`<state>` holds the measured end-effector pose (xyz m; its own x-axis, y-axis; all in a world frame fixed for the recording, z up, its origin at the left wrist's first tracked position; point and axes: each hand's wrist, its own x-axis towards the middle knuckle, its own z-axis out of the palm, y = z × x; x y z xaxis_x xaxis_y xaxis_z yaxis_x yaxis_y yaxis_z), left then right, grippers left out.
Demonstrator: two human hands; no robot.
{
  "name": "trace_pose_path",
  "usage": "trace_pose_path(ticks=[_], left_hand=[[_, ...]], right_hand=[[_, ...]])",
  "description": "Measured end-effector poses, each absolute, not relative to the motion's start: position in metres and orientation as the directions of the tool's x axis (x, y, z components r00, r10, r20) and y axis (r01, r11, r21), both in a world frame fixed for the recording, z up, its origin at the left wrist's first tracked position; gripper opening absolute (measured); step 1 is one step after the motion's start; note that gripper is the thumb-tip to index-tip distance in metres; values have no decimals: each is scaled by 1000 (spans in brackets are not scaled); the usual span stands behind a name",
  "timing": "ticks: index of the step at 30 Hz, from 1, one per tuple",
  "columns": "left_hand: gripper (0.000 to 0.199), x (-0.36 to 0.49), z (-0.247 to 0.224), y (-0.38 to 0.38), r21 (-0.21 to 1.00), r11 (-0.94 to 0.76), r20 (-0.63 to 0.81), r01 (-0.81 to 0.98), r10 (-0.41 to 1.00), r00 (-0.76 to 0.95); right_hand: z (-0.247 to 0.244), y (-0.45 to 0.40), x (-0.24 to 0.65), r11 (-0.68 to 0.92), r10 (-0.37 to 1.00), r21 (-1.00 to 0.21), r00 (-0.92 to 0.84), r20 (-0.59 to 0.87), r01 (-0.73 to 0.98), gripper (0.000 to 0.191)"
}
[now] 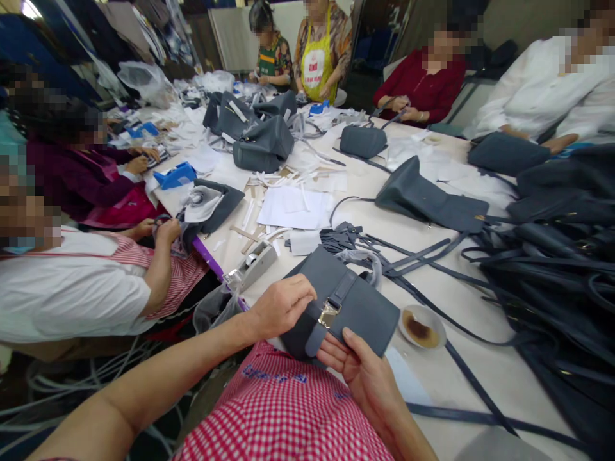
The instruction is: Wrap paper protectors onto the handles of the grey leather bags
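A dark grey bag (368,307) with a flap, a strap and a gold-coloured clasp (329,314) lies at the table's near edge, in front of my checked apron. My left hand (283,306) is just left of the clasp, over the bag's left part, with its fingers curled and pressed together; whatever they pinch is too small to make out. Palm up, my right hand (353,362) has its fingers under the strap's rounded tip and its thumb on the flap's lower edge, so it holds the bag. Clear wrapping covers the bag's handle (362,261).
A tape dispenser (257,262) stands left of the bag, a bowl with brown liquid (423,326) right of it. Long straps (432,307) cross the table. Dark bags (567,256) pile up at the right. Several people sit around the table.
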<state>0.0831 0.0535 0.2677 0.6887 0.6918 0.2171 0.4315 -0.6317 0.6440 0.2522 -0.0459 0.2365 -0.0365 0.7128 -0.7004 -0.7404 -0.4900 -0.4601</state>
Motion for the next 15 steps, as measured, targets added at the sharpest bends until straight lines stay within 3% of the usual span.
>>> trace_pose_path(ticks=[7,11,15], left_hand=[[31,73,271,41,476,-777,209,413,556,805],[38,79,274,39,533,-724,194,437,607,770],[16,89,275,41,549,-641,81,536,679,730]], right_hand=[[230,-48,258,-517,732,-442,-111,-672,-733,30],[229,-50,255,-515,751,-487,-97,-653,-705,33],[229,-52,251,-512,769,-545,-71,-635,-664,42]])
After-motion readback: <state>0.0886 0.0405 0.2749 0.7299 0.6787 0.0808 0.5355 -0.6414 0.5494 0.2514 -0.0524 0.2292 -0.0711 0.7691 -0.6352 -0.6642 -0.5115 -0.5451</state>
